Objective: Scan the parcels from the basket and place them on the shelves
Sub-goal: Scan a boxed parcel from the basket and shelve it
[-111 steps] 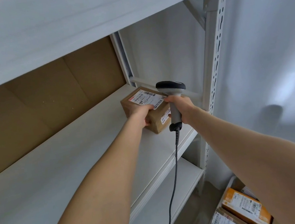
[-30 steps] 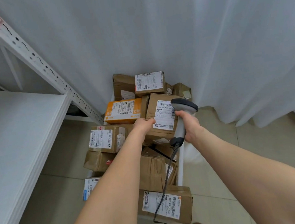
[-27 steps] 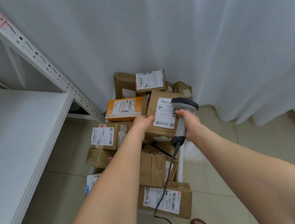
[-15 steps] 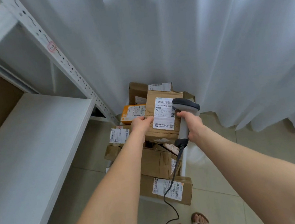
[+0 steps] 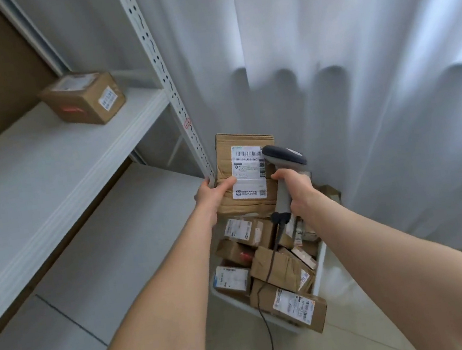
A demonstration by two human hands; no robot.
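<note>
Head view: our left grip (image 5: pixel 211 192) clasps the left edge of a labelled parcel (image 5: pixel 248 172), thumb on its label. Our right grip (image 5: pixel 295 188) is wrapped round the scanner (image 5: pixel 283 155) handle, the head touching the barcode's right edge. Below both grips lies the basket (image 5: pixel 321 263) of parcels; up-left of them, a second parcel (image 5: pixel 84 99) rests on a shelf (image 5: pixel 43 159).

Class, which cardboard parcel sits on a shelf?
The small brown parcel on the upper shelf; a larger parcel is in the left hand, the rest fill the basket.
</note>
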